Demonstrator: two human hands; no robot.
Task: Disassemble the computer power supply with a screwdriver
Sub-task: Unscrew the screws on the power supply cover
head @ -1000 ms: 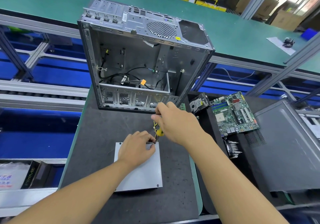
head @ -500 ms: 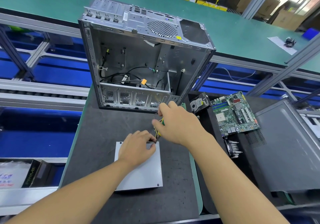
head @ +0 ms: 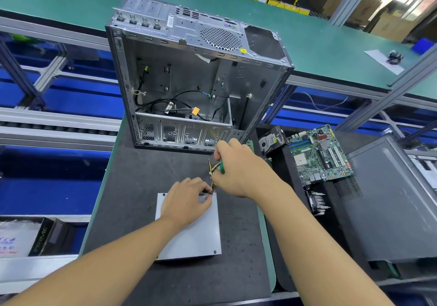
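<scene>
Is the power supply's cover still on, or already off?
Still on. The power supply lies closed on the mat, screws visible in two corners; the right hand holds the screwdriver at its far corner.

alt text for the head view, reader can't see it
A person's right hand holds a screwdriver at the far right corner of a grey power supply on a black mat, left hand resting on it. An open computer case stands behind.
</scene>
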